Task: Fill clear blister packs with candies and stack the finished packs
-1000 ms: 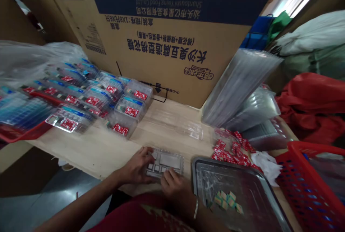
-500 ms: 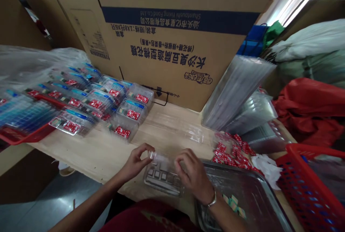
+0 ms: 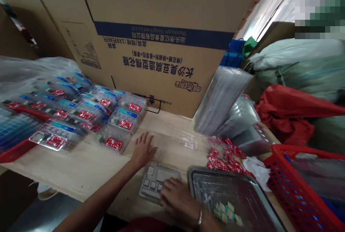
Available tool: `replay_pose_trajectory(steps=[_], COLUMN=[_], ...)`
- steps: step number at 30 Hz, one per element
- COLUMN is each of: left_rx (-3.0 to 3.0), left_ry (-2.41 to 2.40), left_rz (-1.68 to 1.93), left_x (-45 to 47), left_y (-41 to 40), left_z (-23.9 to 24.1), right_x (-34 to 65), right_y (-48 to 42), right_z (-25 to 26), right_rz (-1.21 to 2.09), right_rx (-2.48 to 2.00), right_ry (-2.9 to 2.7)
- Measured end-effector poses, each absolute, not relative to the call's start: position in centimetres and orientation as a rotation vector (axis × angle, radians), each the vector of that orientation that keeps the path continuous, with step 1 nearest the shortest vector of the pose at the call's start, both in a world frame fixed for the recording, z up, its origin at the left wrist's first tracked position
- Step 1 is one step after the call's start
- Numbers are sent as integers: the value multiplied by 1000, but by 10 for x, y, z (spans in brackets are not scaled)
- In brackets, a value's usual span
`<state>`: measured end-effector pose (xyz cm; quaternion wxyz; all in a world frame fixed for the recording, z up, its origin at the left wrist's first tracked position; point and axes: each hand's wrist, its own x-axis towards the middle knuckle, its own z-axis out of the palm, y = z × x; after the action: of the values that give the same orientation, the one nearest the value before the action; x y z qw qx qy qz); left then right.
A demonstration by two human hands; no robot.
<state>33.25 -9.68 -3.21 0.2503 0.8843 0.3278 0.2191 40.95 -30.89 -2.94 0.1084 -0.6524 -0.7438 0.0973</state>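
A clear plastic compartment tray [image 3: 151, 180] lies flat on the table near my body, with square and long moulded wells. My left hand [image 3: 142, 150] is open just beyond it, fingers spread low over the tabletop, holding nothing. My right hand [image 3: 176, 196] rests over the tray's lower right part with its fingers curled down. What those fingers hold, if anything, is hidden beneath the hand. Right of this hand is a dark metal tray [image 3: 205, 185], with several small green and cream layered pieces [image 3: 226, 212] on it.
Filled clear packs [image 3: 124, 120] with red sachets and blue strips stand at the left, partly by a red basket [image 3: 16, 151]. Loose red sachets [image 3: 225, 156], stacked clear trays [image 3: 222, 99] and another red basket [image 3: 285, 167] are at the right. A large carton [image 3: 159, 56] stands behind.
My left hand has gone from a pinch at the clear tray's far edge to spread fingers beyond it. My right hand has come down onto the tray. The view has shifted slightly.
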Motion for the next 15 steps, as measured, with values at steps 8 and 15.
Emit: replay_pose_trajectory(steps=[8, 15], left_rx=[2719, 2344], left_ry=[307, 110], left_rz=[145, 230], left_x=[374, 283], left_y=[-135, -166], left_z=[-1, 12], right_x=[396, 414], right_y=[-305, -312], right_z=[-53, -22], right_rz=[-9, 474], right_rx=[-1888, -1903], right_ry=[-2342, -2196])
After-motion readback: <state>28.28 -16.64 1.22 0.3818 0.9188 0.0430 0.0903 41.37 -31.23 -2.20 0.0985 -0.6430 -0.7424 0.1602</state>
